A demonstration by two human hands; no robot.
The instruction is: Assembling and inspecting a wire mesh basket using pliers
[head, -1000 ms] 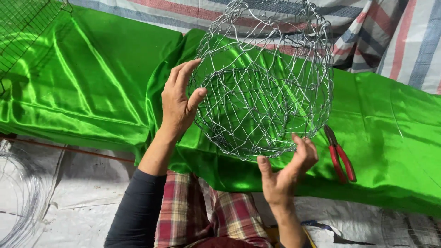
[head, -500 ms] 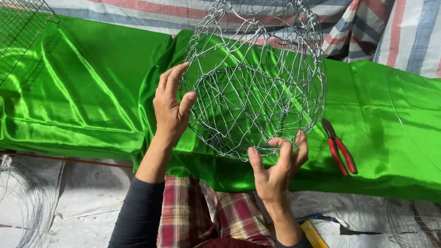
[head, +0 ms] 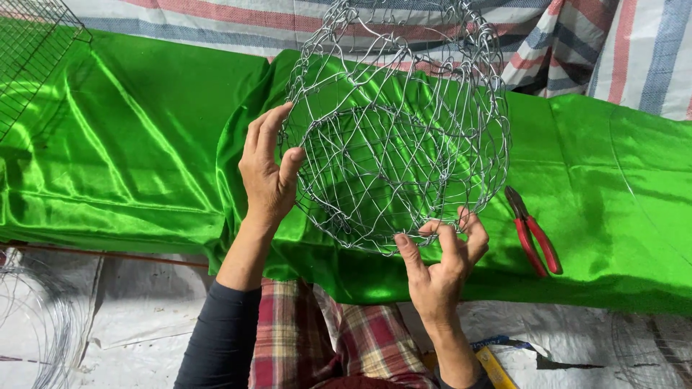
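your left hand [head: 268, 173] lies flat against the left side of the round silver wire-mesh basket [head: 395, 133], fingers spread and reaching up along its rim, thumb pressed to the mesh. your right hand [head: 441, 265] grips the basket's lower rim, fingers curled around the wire at its near edge. between the two hands the basket is held up, tilted so its open mouth faces you, over the middle of the surface draped in shiny green satin cloth [head: 137, 158]. just right of your right hand, a pair of red-handled pliers [head: 532, 230] lies on the cloth near the front edge. a flat dark wire grid panel [head: 29, 50] sits at the far left corner. a striped red, blue and white tarp [head: 598, 43] runs behind the far edge. loose coils of thin wire [head: 36, 331] lie on the floor at your left.
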